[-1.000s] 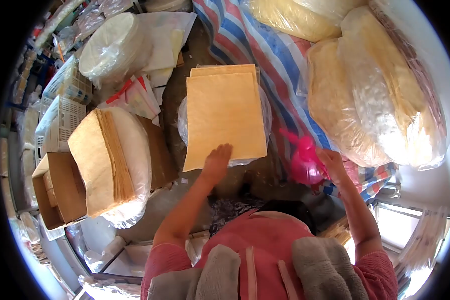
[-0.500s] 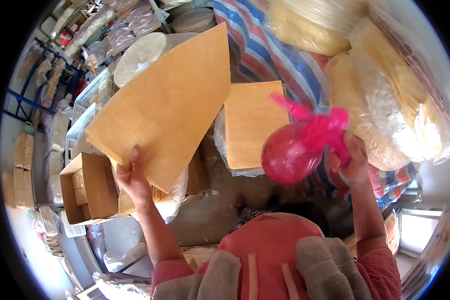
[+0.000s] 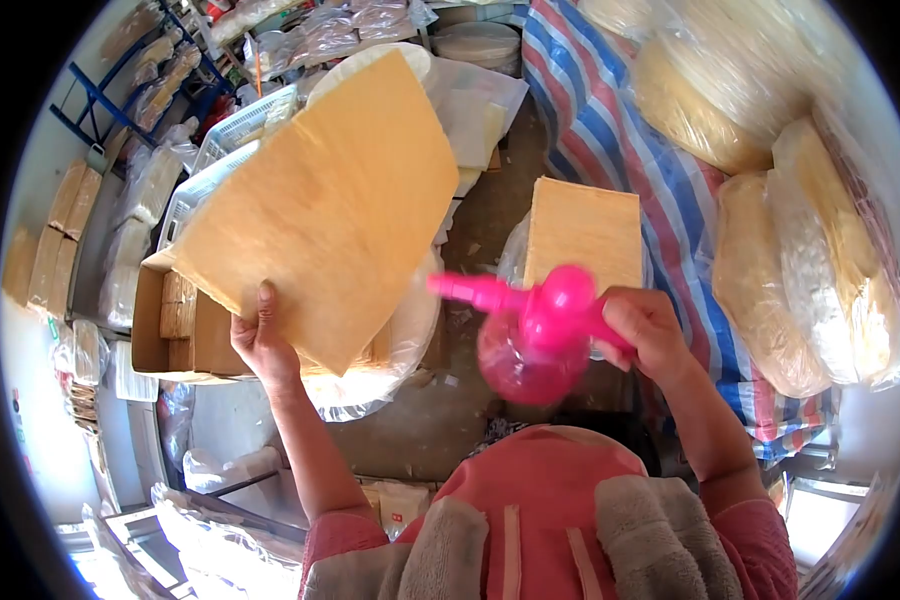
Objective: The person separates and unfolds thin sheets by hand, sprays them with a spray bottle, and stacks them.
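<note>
My left hand (image 3: 268, 345) grips the lower left edge of a large, thin tan sheet (image 3: 340, 200), with the thumb lying on top. The sheet is held up at a slant, and its material is not clear to me. My right hand (image 3: 650, 325) is closed round the handle of a pink spray bottle (image 3: 535, 350) with a round, see-through body. Its nozzle points left toward the sheet without touching it. Beyond the bottle, a stack of similar square tan sheets (image 3: 585, 235) lies low on clear plastic.
An open cardboard box (image 3: 150, 330) with tan bundles stands at the left. White plastic baskets (image 3: 235, 130) sit behind it. On the right, a striped tarp (image 3: 590, 100) lies beneath large plastic-wrapped bundles (image 3: 770, 280). A blue metal rack (image 3: 95, 95) is at the far left.
The spray bottle has swung left and lower, and its nozzle has turned toward the sheet. My left hand keeps its hold on the sheet. The camera view has shifted left.
</note>
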The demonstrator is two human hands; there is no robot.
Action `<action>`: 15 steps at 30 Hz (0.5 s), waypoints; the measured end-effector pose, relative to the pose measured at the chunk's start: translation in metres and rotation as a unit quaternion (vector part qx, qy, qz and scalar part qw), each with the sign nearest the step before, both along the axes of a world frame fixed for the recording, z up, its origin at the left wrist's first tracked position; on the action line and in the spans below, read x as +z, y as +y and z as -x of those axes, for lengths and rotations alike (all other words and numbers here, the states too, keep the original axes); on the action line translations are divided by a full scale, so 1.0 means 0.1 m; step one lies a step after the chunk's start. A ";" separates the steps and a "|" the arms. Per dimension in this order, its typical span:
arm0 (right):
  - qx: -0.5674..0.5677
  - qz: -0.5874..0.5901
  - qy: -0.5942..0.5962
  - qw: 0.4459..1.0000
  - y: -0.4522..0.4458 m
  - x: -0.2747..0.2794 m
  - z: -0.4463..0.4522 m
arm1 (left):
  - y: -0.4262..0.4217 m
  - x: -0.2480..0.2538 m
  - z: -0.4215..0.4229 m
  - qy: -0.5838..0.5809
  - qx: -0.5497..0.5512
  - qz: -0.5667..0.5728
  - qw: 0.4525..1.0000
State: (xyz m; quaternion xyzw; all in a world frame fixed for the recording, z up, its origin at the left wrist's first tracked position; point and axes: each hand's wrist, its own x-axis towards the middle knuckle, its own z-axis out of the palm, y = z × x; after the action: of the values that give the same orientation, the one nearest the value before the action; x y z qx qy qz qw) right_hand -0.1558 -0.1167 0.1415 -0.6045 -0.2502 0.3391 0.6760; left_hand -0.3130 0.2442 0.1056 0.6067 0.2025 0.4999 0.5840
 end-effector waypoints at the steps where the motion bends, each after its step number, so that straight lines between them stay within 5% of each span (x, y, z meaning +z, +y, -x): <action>1: -0.022 -0.049 0.035 0.998 0.10 -0.02 0.02 | 0.06 -0.02 0.05 0.000 0.006 0.002 1.000; 5: -0.081 -0.076 0.123 0.986 0.42 0.01 0.10 | 0.34 -0.20 0.27 -0.021 0.053 0.053 0.997; 8: -0.097 0.028 0.066 0.993 0.41 -0.07 0.18 | 0.67 -0.58 0.43 -0.063 0.118 0.147 0.980; 10: -0.102 0.082 -0.006 0.991 0.35 -0.14 0.19 | 1.00 -1.08 0.55 -0.103 0.155 0.211 0.960; 13: -0.193 0.143 -0.022 0.970 0.10 -0.38 0.09 | 1.45 -1.94 0.71 -0.017 0.246 0.314 0.917; 15: -0.225 0.122 0.013 0.967 -0.18 -0.47 0.03 | 1.93 -2.97 0.87 -0.004 0.252 0.334 0.908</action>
State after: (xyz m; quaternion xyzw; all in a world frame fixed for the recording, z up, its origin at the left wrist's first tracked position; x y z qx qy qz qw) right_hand -0.1591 -0.1342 0.0944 -0.7186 -0.0559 0.2135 0.6595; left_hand -0.3999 0.4375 -0.1910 0.3028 0.5015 0.5356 0.6083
